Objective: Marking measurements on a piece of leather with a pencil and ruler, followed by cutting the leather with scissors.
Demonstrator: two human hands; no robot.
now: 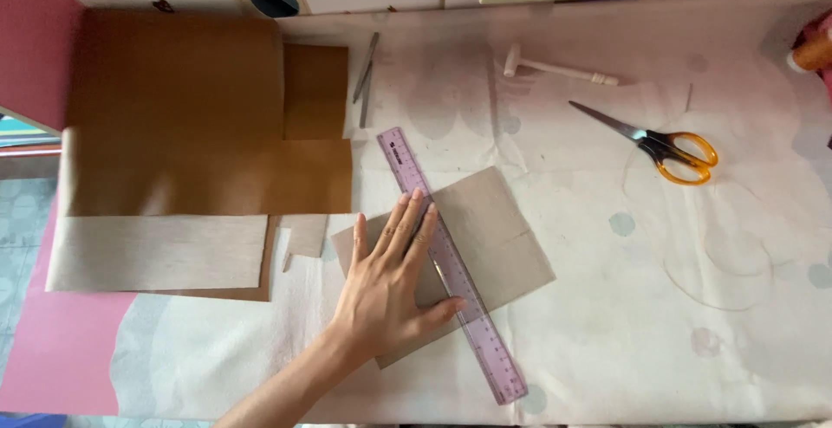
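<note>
A pale cloth [607,341] with faint round prints covers the work table, and a pink surface shows at its left edge. Nearest the camera, the left hand [390,276] lies flat and open, fingers spread and palm down, the forearm entering from the bottom edge. It presses on a grey-brown sheet of leather-like material [490,237], roughly rectangular and matte, lying askew on the cloth. The fingertips also rest on a translucent purple ruler [451,263], long and thin, which crosses the sheet diagonally from upper left to lower right. The right hand is out of sight.

Left of the hand lies a small offcut [305,234] of the same material. Beyond it spreads a large brown leather piece [173,116], smooth with a slight sheen, its near edge folded over to show a light beige, woven-looking backing [156,253]. Farther off lie orange-handled scissors [663,144], closed, a small pale wooden mallet [555,68], and slim metal tools [366,77].
</note>
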